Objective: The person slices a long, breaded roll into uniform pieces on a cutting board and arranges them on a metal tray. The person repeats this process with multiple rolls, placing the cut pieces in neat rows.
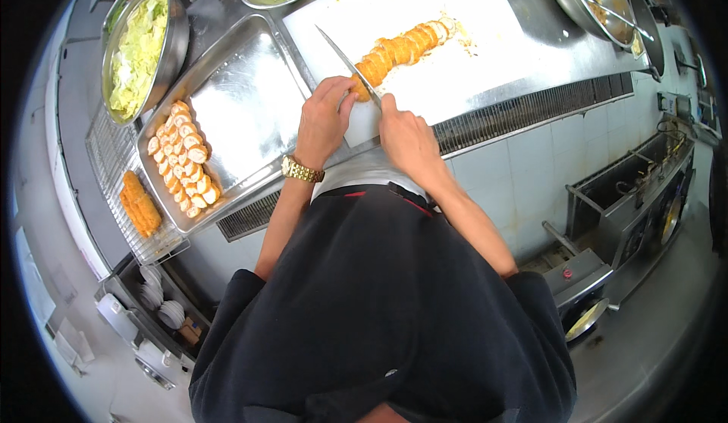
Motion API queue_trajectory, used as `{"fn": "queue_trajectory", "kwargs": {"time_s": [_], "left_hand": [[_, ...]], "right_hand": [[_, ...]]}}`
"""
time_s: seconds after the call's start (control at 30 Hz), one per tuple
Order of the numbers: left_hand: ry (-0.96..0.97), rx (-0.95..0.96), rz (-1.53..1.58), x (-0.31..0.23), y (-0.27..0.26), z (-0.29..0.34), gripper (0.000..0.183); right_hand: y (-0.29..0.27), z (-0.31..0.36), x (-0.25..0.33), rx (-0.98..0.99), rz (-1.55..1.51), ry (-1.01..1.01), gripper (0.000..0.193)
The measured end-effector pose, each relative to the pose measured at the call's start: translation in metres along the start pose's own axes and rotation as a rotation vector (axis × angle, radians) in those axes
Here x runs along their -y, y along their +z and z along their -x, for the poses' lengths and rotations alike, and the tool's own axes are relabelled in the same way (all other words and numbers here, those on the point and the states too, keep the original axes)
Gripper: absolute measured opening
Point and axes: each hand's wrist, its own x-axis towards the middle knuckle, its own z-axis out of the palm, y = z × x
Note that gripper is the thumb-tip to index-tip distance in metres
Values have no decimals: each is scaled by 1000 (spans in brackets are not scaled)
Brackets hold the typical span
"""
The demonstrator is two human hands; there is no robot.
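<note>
A golden breaded roll [402,48] lies on the white cutting board [478,21], cut into a slanting row of slices. At its near left end, my left hand [324,118] is closed on the roll, fingertips pressed against the uncut tip. My right hand [408,138] grips a knife [343,56] by its handle, mostly hidden in the fist. The blade crosses the roll just beside my left fingers and points to the far left. Crumbs are scattered round the far right end of the slices.
Left of the board, a metal tray [254,62] holds rows of slices with pale centres. Beside it, a whole breaded roll [139,204] rests on a wire rack [97,141]. Shredded-lettuce bowls [182,40] stand at the far left. A steel mixing bowl [565,2] with a spoon stands far right.
</note>
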Motion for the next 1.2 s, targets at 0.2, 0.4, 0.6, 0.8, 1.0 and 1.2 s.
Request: {"fn": "queue_trajectory", "kwargs": {"time_s": [0.2,0.4,0.6,0.8,1.0,1.2], "left_hand": [[-27,-4,-21,3,-2,2,19],[-33,-13,-27,1,0,4,17],[17,-32,-59,1,1,5,14],[39,-21,-47,4,1,2,12],[28,-35,-30,7,1,3,11],[49,-58,-46,7,1,0,11]], "right_hand": [[-26,18,17,138,12,106,10],[-24,30,22,140,-9,101,9],[-15,21,19,198,19,160,8],[-22,19,28,101,-35,81,8],[-18,27,22,153,-15,97,12],[-7,19,21,162,23,124,13]]}}
